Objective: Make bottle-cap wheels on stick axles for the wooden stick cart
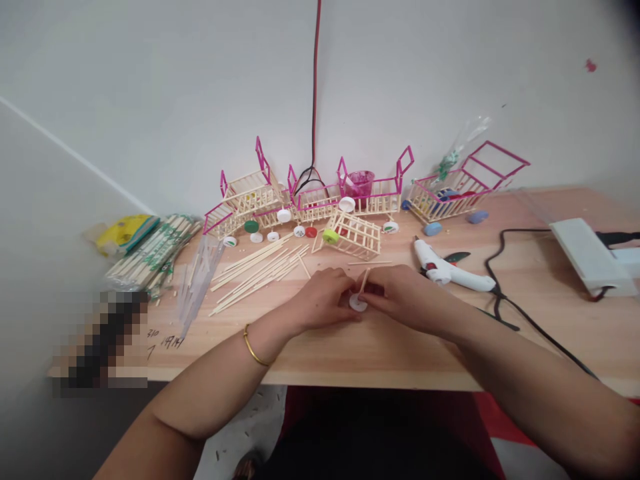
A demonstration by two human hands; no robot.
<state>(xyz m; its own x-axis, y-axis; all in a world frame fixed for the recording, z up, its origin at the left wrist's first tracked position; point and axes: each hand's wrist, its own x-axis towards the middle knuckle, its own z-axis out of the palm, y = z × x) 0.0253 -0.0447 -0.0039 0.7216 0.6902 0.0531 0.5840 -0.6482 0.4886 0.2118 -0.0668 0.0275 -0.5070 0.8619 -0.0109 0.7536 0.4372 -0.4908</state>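
My left hand (325,298) is closed with its fingertips at a white bottle cap (357,305), low over the table. My right hand (395,291) pinches a short wooden stick (365,279), whose lower end meets the cap; whether it is fixed there I cannot tell. Just beyond both hands, a small stick-built cart (357,237) lies tilted, with a yellow-green cap (331,235) as a wheel. Loose wooden sticks (263,270) are spread left of my left hand. A white glue gun (450,268) rests to the right of my right hand.
Along the wall stand several stick carts with magenta-painted frames (445,199) and cap wheels. A magenta-stained cup (361,187) is among them. Packaged sticks (153,250) and clear glue sticks (200,280) lie left. A white power strip (590,257) and black cable (545,333) occupy the right.
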